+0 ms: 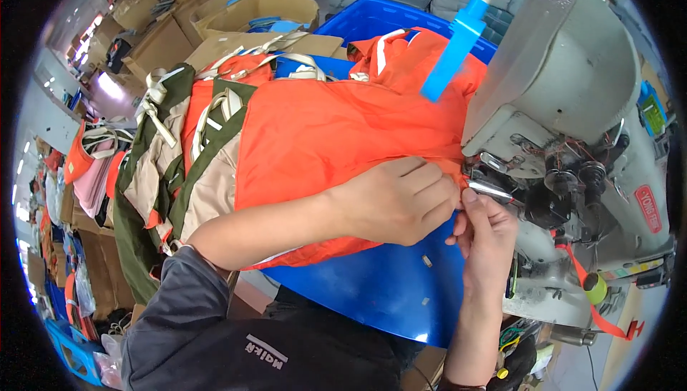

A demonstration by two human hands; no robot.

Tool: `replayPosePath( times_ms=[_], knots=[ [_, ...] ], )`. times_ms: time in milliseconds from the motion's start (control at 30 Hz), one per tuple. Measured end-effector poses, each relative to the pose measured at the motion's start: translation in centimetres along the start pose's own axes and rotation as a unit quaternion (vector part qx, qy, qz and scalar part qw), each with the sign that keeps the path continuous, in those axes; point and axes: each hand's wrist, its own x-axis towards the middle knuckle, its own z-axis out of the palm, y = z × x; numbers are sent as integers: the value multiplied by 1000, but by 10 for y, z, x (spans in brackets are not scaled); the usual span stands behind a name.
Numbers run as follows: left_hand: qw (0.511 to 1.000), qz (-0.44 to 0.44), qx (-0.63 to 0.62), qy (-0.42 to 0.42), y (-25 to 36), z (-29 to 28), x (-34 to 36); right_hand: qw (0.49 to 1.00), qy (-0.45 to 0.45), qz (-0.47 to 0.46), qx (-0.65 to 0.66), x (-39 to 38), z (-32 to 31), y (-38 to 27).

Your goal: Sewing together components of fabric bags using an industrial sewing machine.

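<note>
A large piece of bright orange fabric [315, 133] lies across the blue work surface [372, 287], with its right end up against the grey industrial sewing machine [551, 83]. My left hand [408, 201] is closed on that end, its fingers curled and pressed to the cloth beside the metal presser parts [489, 190]. Just to its right, my right hand [486, 230] pinches thumb against fingers close to the left fingertips. Whatever sits in that pinch is too small or hidden to name.
Green, beige and orange pieces with cream straps [168, 148] are heaped left of the orange cloth. A blue nozzle on a hose [454, 51] hangs over the fabric. Behind stand a blue crate [379, 12] and cardboard boxes [257, 8]. A red ribbon [578, 269] hangs off the machine.
</note>
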Motion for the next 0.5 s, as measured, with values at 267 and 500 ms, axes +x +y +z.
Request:
replayPosePath(
  times_ms=[267,500],
  knots=[
    [1000,12,14,-17,-1,5,-3,997,55,-34,36,1,8,14],
    [999,-16,-34,-2,-5,14,5,996,71,-48,14,-6,15,11]
  ],
)
